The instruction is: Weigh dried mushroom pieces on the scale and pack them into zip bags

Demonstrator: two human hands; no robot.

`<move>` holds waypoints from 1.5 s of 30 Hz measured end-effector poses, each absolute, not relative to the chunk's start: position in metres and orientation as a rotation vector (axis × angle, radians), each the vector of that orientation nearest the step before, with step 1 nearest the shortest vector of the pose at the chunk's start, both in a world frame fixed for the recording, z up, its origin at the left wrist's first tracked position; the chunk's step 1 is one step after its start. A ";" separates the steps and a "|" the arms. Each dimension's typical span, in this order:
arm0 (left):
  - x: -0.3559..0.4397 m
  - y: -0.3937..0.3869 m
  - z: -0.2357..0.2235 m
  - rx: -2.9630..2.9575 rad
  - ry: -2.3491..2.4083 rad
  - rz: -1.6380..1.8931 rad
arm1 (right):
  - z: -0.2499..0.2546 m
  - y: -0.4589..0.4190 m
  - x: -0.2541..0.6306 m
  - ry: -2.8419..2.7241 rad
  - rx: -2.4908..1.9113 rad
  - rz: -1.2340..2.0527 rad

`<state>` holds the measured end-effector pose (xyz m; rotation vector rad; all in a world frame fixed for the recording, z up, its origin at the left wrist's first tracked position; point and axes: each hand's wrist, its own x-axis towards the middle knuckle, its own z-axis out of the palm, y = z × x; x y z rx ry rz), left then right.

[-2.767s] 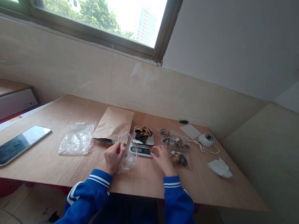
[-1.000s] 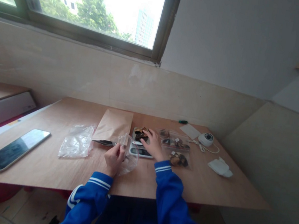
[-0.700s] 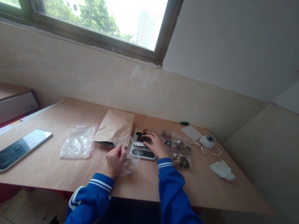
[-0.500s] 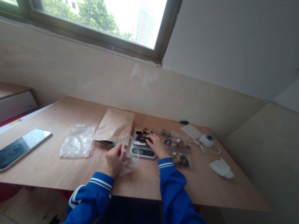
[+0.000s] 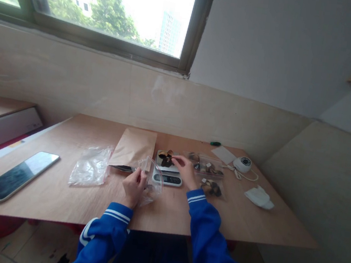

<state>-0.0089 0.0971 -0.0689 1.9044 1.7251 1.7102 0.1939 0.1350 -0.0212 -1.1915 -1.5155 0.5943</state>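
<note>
My left hand (image 5: pixel 133 185) is closed on the edge of a clear zip bag (image 5: pixel 153 192), which stands partly crumpled in front of the scale. My right hand (image 5: pixel 186 171) is over the small digital kitchen scale (image 5: pixel 176 181), thumb and fingers pinched together at the right side of the dried pieces (image 5: pixel 166 161). These pieces are dark brown and tan, like dried mushroom, heaped on the scale's plate. A piece appears to be at my right fingertips, though its outline merges with the heap. The scale's display is too small to read.
A brown paper bag (image 5: pixel 135 147) lies behind my left hand, with empty clear bags (image 5: pixel 90 167) left of it. Filled zip bags (image 5: pixel 211 170) lie right of the scale. Farther right are a white camera (image 5: pixel 242 164) and white tissue (image 5: pixel 259 197). A phone (image 5: pixel 17 176) charges at left.
My right hand has lifted slightly from the pieces, its fingers drawing into a pinch, and more of the heap shows. My left hand stays on the bag.
</note>
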 end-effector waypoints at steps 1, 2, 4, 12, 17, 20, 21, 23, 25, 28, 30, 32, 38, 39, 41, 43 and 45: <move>-0.009 0.097 -0.069 1.905 1.729 1.705 | -0.015 0.130 0.187 -1.464 -1.173 0.673; -0.009 0.097 -0.069 1.906 1.733 1.697 | -0.010 0.125 0.180 -1.433 -1.160 0.749; -0.009 0.098 -0.069 1.908 1.743 1.687 | 0.002 0.115 0.164 -1.443 -1.152 0.872; -0.010 0.096 -0.065 1.877 1.771 1.701 | 0.009 0.116 0.154 -1.704 -1.181 0.479; -0.010 0.097 -0.067 1.890 1.750 1.710 | -0.030 0.148 0.171 -1.736 -1.628 0.206; -0.010 0.098 -0.068 1.896 1.737 1.720 | -0.048 0.160 0.174 -1.824 -1.715 0.217; -0.010 0.097 -0.068 1.895 1.736 1.722 | -0.051 0.162 0.175 -1.844 -1.707 0.213; -0.010 0.097 -0.067 1.893 1.737 1.724 | -0.055 0.163 0.178 -1.860 -1.673 0.203; -0.010 0.097 -0.067 1.893 1.736 1.717 | -0.056 0.162 0.183 -1.841 -1.626 0.199; -0.009 0.097 -0.068 1.884 1.742 1.696 | -0.057 0.160 0.192 -1.794 -1.550 0.229; -0.009 0.097 -0.069 1.867 1.748 1.686 | -0.058 0.160 0.197 -1.762 -1.513 0.246; -0.009 0.097 -0.070 1.849 1.748 1.675 | -0.059 0.160 0.200 -1.738 -1.490 0.240; -0.009 0.097 -0.069 1.850 1.747 1.672 | -0.054 0.161 0.200 -1.590 -1.387 0.228; -0.009 0.097 -0.069 1.851 1.748 1.669 | -0.052 0.161 0.198 -1.552 -1.366 0.237; -0.009 0.097 -0.068 1.851 1.752 1.661 | -0.044 0.158 0.194 -1.486 -1.322 0.276; -0.009 0.097 -0.068 1.851 1.755 1.660 | -0.033 0.153 0.188 -1.430 -1.259 0.360; -0.009 0.097 -0.067 1.850 1.756 1.663 | -0.021 0.144 0.178 -1.353 -1.177 0.537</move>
